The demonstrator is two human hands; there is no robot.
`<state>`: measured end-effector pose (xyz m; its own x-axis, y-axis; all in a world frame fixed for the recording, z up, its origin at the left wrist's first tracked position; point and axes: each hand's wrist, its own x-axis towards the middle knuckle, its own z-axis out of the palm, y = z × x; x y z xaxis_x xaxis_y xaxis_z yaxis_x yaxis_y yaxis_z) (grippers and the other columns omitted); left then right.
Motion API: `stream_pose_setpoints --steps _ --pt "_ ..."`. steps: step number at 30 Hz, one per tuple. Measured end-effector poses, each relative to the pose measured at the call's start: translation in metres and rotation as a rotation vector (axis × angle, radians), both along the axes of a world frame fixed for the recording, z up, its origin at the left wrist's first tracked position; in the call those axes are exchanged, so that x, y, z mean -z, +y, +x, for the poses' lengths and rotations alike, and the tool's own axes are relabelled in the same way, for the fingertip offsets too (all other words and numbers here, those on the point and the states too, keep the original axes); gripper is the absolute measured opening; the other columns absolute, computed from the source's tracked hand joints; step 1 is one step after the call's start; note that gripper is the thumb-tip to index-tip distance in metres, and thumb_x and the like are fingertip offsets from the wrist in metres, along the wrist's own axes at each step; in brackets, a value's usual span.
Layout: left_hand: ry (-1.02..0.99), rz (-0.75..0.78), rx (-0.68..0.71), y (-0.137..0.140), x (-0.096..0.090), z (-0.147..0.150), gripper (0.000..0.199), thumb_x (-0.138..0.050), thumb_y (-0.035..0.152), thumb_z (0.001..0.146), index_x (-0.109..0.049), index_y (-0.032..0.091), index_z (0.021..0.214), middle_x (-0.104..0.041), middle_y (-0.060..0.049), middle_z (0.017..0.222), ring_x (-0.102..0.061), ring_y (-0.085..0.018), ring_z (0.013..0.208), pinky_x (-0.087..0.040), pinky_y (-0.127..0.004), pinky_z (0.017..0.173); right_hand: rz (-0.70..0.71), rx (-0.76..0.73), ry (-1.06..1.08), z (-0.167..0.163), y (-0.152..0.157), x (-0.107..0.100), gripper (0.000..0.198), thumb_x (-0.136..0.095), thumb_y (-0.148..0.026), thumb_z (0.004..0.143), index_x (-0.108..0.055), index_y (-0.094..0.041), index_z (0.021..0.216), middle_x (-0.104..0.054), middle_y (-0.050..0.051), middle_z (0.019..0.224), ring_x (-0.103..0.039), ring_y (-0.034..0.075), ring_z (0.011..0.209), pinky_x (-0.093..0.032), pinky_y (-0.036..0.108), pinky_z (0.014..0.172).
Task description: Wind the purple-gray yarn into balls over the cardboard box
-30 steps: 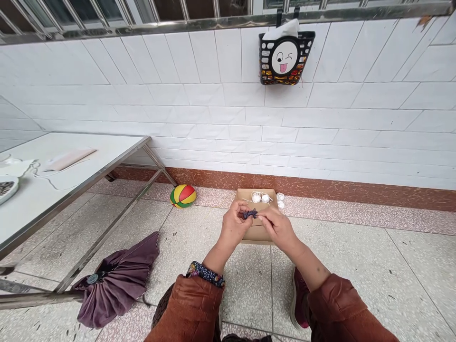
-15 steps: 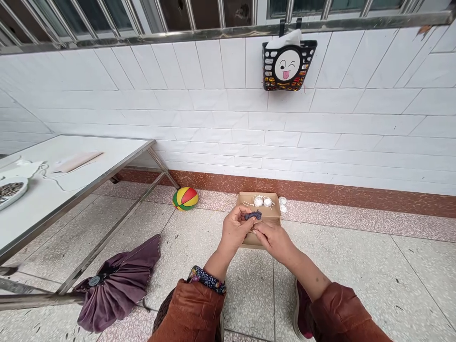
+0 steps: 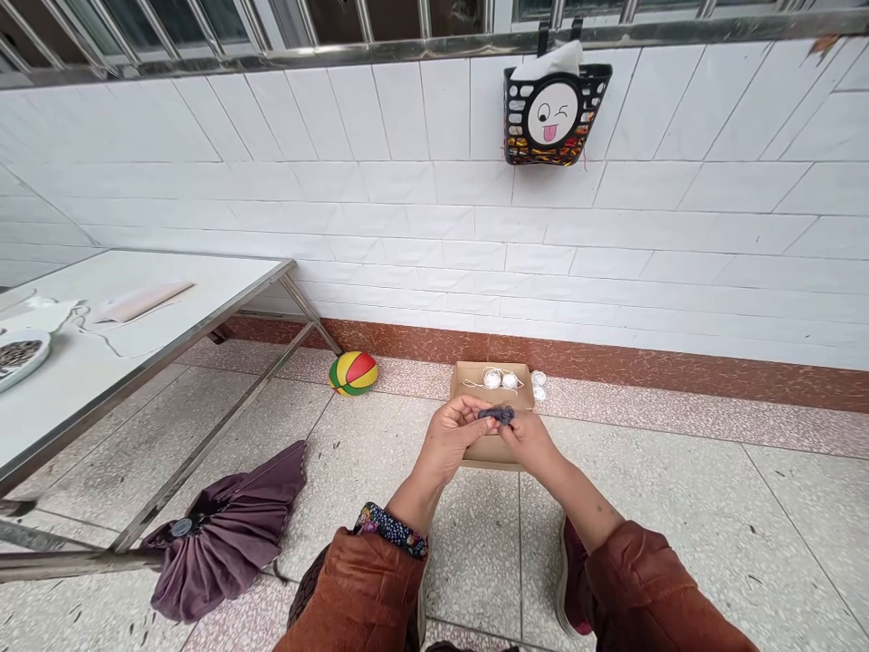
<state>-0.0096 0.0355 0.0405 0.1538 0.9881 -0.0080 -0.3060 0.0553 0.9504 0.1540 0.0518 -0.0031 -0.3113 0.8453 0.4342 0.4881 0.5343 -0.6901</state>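
Note:
A small bundle of dark blue-grey yarn (image 3: 498,415) is between my hands, above an open cardboard box (image 3: 489,452). My left hand (image 3: 446,437) pinches the left part of the bundle between thumb and fingers. At the right end of the bundle, my right hand (image 3: 531,440) is closed, with its fingertips against the yarn; the fingers partly hide what they grip. Two white yarn balls (image 3: 501,380) with loose strands lie in the far part of the box. Just right of the box, white round pieces (image 3: 539,385) rest on the floor.
To the left stands a white-topped metal table (image 3: 156,344) with a plate of seeds (image 3: 20,353). A striped ball (image 3: 354,373) sits by its leg, and a folded purple umbrella (image 3: 231,534) lies on the floor. From the window bars hangs a black basket (image 3: 555,109).
The yarn bundle has shifted slightly right and turned in my fingers. My right hand has moved up to the bundle's right end. The camera view has tilted slightly.

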Motion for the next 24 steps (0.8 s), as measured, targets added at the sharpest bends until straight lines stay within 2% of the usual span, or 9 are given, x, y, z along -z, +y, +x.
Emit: stream_pose_setpoints --steps 2,5,8,10,13,17,20,24 --pt "0.035 0.038 -0.114 0.003 0.001 -0.001 0.033 -0.087 0.033 0.066 -0.066 0.018 0.085 -0.068 0.001 0.075 -0.062 -0.011 0.066 -0.051 -0.024 0.065 0.051 -0.031 -0.077 -0.005 -0.009 0.0 0.022 -0.051 -0.02 0.1 -0.073 -0.022 0.103 -0.075 0.007 0.092 -0.071 0.022 0.085 -0.057 0.033 0.075" --pt "0.195 0.132 -0.236 0.007 0.002 -0.005 0.024 -0.082 0.028 0.069 -0.066 0.019 0.082 -0.066 0.002 0.072 -0.06 -0.011 0.063 -0.049 -0.023 0.062 0.131 -0.076 -0.122 -0.007 -0.021 -0.011 0.025 -0.047 -0.024 0.104 -0.07 -0.024 0.111 -0.074 0.008 0.097 -0.071 0.021 0.089 -0.057 0.033 0.08" --pt "0.376 0.23 -0.265 0.006 0.004 -0.008 0.011 -0.077 0.024 0.073 -0.069 0.019 0.077 -0.065 0.001 0.072 -0.059 -0.011 0.063 -0.048 -0.024 0.063 0.164 -0.009 -0.082 -0.001 -0.021 -0.026 0.027 -0.046 -0.028 0.105 -0.071 -0.023 0.107 -0.072 0.007 0.09 -0.069 0.021 0.081 -0.056 0.032 0.074" --pt "0.429 0.272 -0.227 0.004 0.006 -0.007 0.008 -0.077 0.023 0.074 -0.071 0.019 0.075 -0.066 -0.001 0.076 -0.059 -0.012 0.066 -0.049 -0.025 0.065 0.153 0.029 -0.019 0.005 -0.015 -0.034 0.026 -0.047 -0.029 0.104 -0.073 -0.023 0.1 -0.07 0.007 0.087 -0.067 0.021 0.08 -0.055 0.032 0.073" --pt "0.353 0.22 -0.062 0.0 0.008 -0.003 0.011 -0.078 0.026 0.075 -0.072 0.018 0.079 -0.068 -0.004 0.083 -0.063 -0.014 0.072 -0.051 -0.027 0.067 0.107 0.05 0.109 0.012 -0.002 -0.036 0.023 -0.053 -0.03 0.102 -0.073 -0.024 0.091 -0.07 0.005 0.084 -0.066 0.021 0.081 -0.054 0.033 0.075" --pt "0.121 0.099 0.118 -0.004 0.004 0.002 0.028 -0.084 0.025 0.071 -0.068 0.018 0.092 -0.071 -0.003 0.084 -0.066 -0.014 0.076 -0.052 -0.026 0.071 -0.022 0.04 0.259 0.014 0.009 -0.025 0.019 -0.059 -0.031 0.097 -0.07 -0.022 0.084 -0.067 0.003 0.079 -0.064 0.019 0.075 -0.052 0.031 0.07" --pt "0.01 0.072 0.113 -0.004 0.0 0.003 0.034 -0.086 0.026 0.069 -0.065 0.019 0.096 -0.072 -0.003 0.086 -0.067 -0.013 0.077 -0.053 -0.026 0.073 -0.098 0.002 0.304 0.011 0.01 -0.013 0.016 -0.061 -0.031 0.094 -0.066 -0.021 0.082 -0.066 0.002 0.075 -0.063 0.018 0.07 -0.051 0.029 0.066" --pt "0.028 0.094 -0.023 -0.001 0.001 0.0 0.032 -0.085 0.025 0.069 -0.064 0.018 0.092 -0.07 -0.001 0.083 -0.065 -0.012 0.077 -0.053 -0.024 0.073 -0.111 -0.073 0.205 0.004 0.001 -0.004 0.013 -0.059 -0.029 0.095 -0.069 -0.021 0.09 -0.071 0.004 0.085 -0.067 0.019 0.078 -0.052 0.03 0.072"
